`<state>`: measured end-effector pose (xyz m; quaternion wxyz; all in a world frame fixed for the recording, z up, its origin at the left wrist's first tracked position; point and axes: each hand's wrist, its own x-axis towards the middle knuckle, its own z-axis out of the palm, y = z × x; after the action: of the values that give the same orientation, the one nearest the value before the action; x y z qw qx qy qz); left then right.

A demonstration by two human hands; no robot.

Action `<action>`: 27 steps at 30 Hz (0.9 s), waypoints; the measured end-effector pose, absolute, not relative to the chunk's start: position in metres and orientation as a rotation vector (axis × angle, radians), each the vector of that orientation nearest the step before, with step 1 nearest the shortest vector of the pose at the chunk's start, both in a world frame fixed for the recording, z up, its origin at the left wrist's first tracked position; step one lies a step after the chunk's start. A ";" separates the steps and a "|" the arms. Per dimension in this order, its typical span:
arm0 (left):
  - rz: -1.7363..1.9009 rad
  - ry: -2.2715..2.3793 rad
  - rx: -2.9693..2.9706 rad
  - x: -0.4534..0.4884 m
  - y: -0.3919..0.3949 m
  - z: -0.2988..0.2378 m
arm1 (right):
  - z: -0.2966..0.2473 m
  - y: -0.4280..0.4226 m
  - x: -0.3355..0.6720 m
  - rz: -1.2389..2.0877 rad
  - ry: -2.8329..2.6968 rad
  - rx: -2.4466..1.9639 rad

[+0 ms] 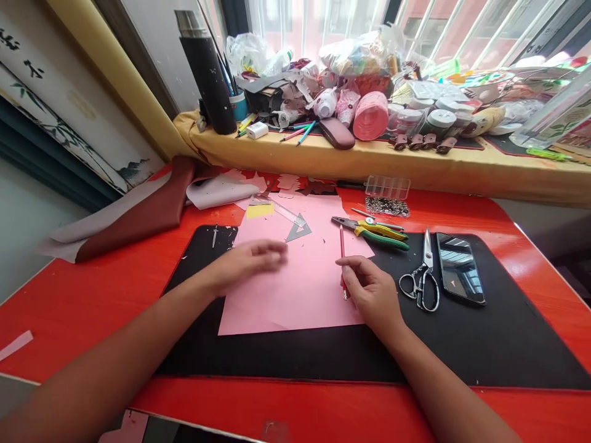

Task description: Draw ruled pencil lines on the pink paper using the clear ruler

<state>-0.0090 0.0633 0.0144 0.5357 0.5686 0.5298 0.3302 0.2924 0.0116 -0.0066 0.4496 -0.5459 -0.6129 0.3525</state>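
A pink sheet of paper [300, 283] lies on a black mat [462, 344] on the red table. My left hand [247, 261] hovers over the sheet's left part, fingers stretched out and blurred by motion, holding nothing. My right hand [369, 292] rests at the sheet's right edge, fingers closed round a red pencil [342, 246] whose tip points away from me. A clear triangle ruler [290, 223] lies on the sheet's far edge, beside a yellow slip [259, 211].
Yellow-green pliers [378, 232], scissors [422, 277] and a phone [459, 267] lie right of the sheet. A clear box [386, 187] over small metal parts sits behind them. Brown leather [143, 212] lies at the left. The windowsill [323, 157] is crowded with craft supplies and a black flask [207, 74].
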 end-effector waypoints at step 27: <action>0.599 0.950 1.365 0.069 0.115 0.030 | -0.008 0.012 0.292 0.946 -1.507 -1.349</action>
<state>0.0691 0.1147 0.0298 0.6343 0.5970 0.4153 0.2621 0.2917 0.0120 -0.0081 0.4391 -0.5429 -0.6063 0.3806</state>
